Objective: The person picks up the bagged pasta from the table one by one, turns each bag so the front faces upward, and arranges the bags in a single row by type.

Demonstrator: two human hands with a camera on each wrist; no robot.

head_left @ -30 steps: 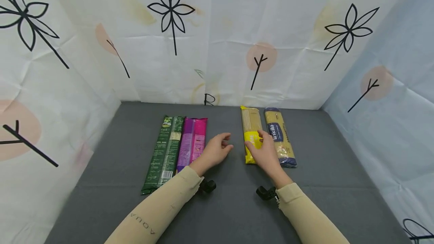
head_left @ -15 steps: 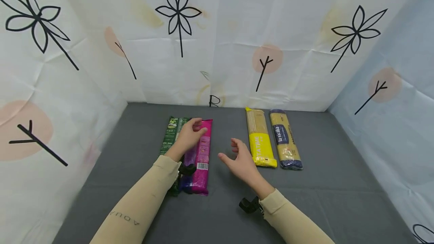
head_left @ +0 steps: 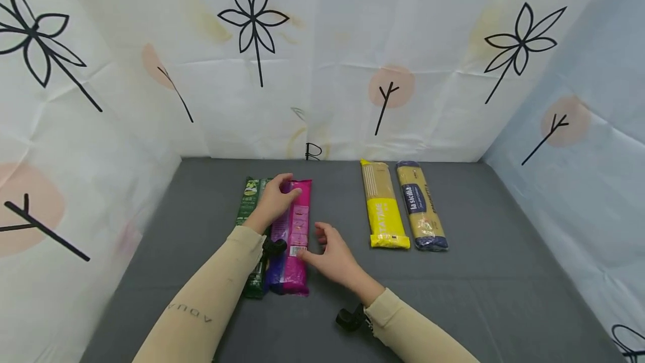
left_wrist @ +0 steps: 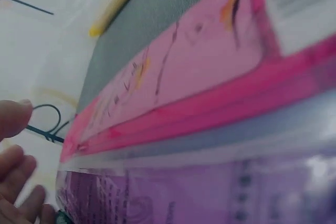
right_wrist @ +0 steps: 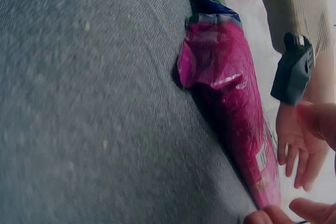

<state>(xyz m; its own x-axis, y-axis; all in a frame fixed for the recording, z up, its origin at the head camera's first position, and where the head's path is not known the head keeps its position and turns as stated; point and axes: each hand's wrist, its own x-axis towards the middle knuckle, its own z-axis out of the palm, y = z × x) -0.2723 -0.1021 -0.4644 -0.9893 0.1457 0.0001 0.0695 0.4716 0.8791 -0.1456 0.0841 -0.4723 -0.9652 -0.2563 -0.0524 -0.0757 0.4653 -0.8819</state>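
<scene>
A long pink and purple packet (head_left: 297, 228) lies lengthwise on the grey table, its pink side filling much of the left wrist view. Over its far end is my left hand (head_left: 274, 201), thumb and fingers spread apart; I cannot tell whether they touch it. My right hand (head_left: 333, 257) is beside its near right edge, with the thumb reaching to the packet near the barcode and the fingers parted. A green packet (head_left: 249, 200) lies along the left side, partly hidden by my left hand and forearm. In the right wrist view, the pink packet's crumpled end (right_wrist: 218, 59) shows.
To the right lie a yellow pasta packet (head_left: 387, 209) and a gold and blue spaghetti packet (head_left: 422, 206), side by side. The grey cloth-covered table (head_left: 478, 307) is bordered by white printed curtains (head_left: 332, 27) at the back and sides.
My left hand has moved left from the gap between the packets to above the pink and purple one. My right hand has left the yellow packet, coming left and nearer to me.
</scene>
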